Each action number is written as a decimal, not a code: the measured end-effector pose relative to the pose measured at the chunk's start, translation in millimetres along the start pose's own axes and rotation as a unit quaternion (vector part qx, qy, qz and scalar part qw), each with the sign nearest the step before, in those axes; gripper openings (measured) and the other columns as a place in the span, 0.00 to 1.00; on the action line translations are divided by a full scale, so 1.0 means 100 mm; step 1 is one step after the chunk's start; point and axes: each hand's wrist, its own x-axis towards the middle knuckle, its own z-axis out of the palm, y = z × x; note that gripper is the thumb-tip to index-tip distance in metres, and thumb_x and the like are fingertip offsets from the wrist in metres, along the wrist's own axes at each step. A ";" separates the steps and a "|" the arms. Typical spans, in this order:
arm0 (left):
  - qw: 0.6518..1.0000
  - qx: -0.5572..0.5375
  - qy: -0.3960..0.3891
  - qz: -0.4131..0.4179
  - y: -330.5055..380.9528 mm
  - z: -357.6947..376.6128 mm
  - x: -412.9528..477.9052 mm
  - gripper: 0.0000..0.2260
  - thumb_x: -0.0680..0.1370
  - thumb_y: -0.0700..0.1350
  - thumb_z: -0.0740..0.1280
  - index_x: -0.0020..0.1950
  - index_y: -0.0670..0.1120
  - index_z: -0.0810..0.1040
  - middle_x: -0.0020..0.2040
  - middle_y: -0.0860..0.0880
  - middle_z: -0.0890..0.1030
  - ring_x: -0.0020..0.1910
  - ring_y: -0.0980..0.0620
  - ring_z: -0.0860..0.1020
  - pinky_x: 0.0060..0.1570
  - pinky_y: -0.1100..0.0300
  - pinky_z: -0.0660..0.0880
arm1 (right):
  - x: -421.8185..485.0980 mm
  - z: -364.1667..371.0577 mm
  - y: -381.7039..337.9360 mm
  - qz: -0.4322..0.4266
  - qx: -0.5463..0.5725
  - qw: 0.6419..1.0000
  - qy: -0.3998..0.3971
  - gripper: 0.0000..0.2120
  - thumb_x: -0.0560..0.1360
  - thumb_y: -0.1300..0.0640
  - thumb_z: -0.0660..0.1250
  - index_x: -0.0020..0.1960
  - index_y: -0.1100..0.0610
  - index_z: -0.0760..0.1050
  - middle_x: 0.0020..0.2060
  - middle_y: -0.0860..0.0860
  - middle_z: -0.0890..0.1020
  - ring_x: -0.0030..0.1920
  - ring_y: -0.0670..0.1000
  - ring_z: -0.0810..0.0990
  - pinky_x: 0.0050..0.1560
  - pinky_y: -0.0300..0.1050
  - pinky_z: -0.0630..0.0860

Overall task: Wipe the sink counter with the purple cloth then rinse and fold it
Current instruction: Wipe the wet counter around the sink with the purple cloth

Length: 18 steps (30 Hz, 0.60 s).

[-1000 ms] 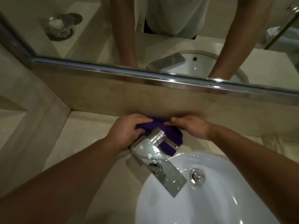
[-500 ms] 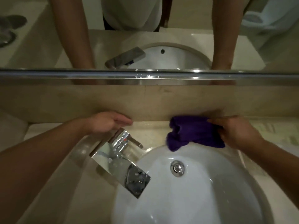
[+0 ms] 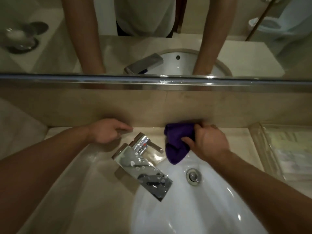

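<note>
The purple cloth (image 3: 177,141) is bunched on the beige counter (image 3: 81,179) behind the white sink basin (image 3: 211,208), its lower end hanging over the basin rim. My right hand (image 3: 207,141) grips it, thumb and fingers curled into the fabric. My left hand (image 3: 108,132) rests on the counter to the left of the chrome tap (image 3: 141,159), fingers straight and pointing right along the back wall, holding nothing. Water drops sit on the tap's spout.
A mirror with a metal rail (image 3: 152,81) runs along the back wall above the counter. The basin's drain plug (image 3: 193,176) lies below the cloth. A clear tray (image 3: 283,149) stands at the right end of the counter.
The cloth went from behind the tap, under both hands, to the right of it in my right hand alone. My right hand now bunches it tighter. My left hand stays by the tap.
</note>
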 end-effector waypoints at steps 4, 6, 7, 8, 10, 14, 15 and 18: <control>0.998 0.060 0.018 -0.011 -0.23 -0.08 -0.31 0.26 0.78 0.34 0.63 0.74 0.52 0.71 0.72 0.53 0.73 0.70 0.53 0.72 0.71 0.58 0.66 | 0.15 -0.22 -0.80 -0.080 -0.019 0.997 0.010 0.23 0.78 0.36 0.59 0.56 0.53 0.79 0.54 0.55 0.81 0.53 0.57 0.81 0.45 0.47 0.73; 0.992 0.122 0.010 -0.011 -0.32 -0.11 -0.48 0.27 0.79 0.37 0.62 0.77 0.54 0.66 0.75 0.54 0.69 0.73 0.52 0.69 0.71 0.62 0.63 | 0.24 -0.32 -1.09 -0.127 -0.041 0.991 -0.003 0.16 0.81 0.46 0.59 0.56 0.54 0.81 0.54 0.55 0.83 0.53 0.58 0.83 0.46 0.47 0.74; 0.989 0.148 0.007 -0.016 -0.37 -0.11 -0.56 0.27 0.80 0.39 0.61 0.78 0.56 0.64 0.76 0.55 0.66 0.73 0.53 0.67 0.69 0.65 0.61 | 0.28 -0.35 -1.18 -0.147 -0.051 0.988 -0.004 0.14 0.81 0.51 0.59 0.56 0.55 0.81 0.54 0.55 0.84 0.54 0.59 0.83 0.47 0.47 0.76; 0.986 0.164 0.009 -0.017 -0.43 -0.11 -0.63 0.27 0.81 0.41 0.61 0.78 0.56 0.62 0.77 0.56 0.65 0.74 0.54 0.66 0.67 0.66 0.61 | 0.31 -0.36 -1.21 -0.161 -0.058 0.985 0.000 0.13 0.81 0.53 0.59 0.56 0.55 0.81 0.53 0.56 0.84 0.54 0.59 0.83 0.48 0.48 0.76; 0.984 0.179 0.013 -0.010 -0.52 -0.07 -0.72 0.27 0.81 0.44 0.62 0.79 0.56 0.60 0.78 0.56 0.64 0.74 0.55 0.65 0.68 0.67 0.60 | 0.35 -0.35 -1.15 -0.179 -0.045 0.983 0.008 0.14 0.81 0.48 0.60 0.58 0.54 0.80 0.53 0.56 0.84 0.54 0.60 0.83 0.49 0.49 0.76; 0.974 0.217 0.040 0.042 -0.54 0.07 -0.73 0.30 0.80 0.47 0.63 0.80 0.55 0.56 0.79 0.53 0.60 0.76 0.53 0.63 0.71 0.64 0.60 | 0.26 -0.11 -0.76 -0.276 0.079 0.958 0.009 0.32 0.76 0.38 0.64 0.74 0.51 0.65 0.64 0.56 0.77 0.60 0.59 0.77 0.55 0.51 0.76; 0.968 0.235 0.057 0.072 -0.50 0.12 -0.70 0.32 0.79 0.48 0.63 0.81 0.54 0.54 0.80 0.52 0.57 0.77 0.53 0.60 0.72 0.64 0.57 | 0.22 -0.05 -0.65 -0.298 0.108 0.948 0.012 0.35 0.75 0.38 0.65 0.77 0.51 0.61 0.67 0.55 0.74 0.61 0.58 0.76 0.56 0.50 0.77; 0.940 0.276 0.102 0.171 -0.28 0.24 -0.57 0.35 0.75 0.53 0.62 0.81 0.49 0.54 0.81 0.50 0.53 0.79 0.50 0.56 0.75 0.56 0.58 | 0.13 0.12 -0.35 -0.322 0.109 0.938 0.075 0.33 0.75 0.41 0.64 0.75 0.53 0.63 0.69 0.55 0.70 0.61 0.58 0.77 0.54 0.51 0.80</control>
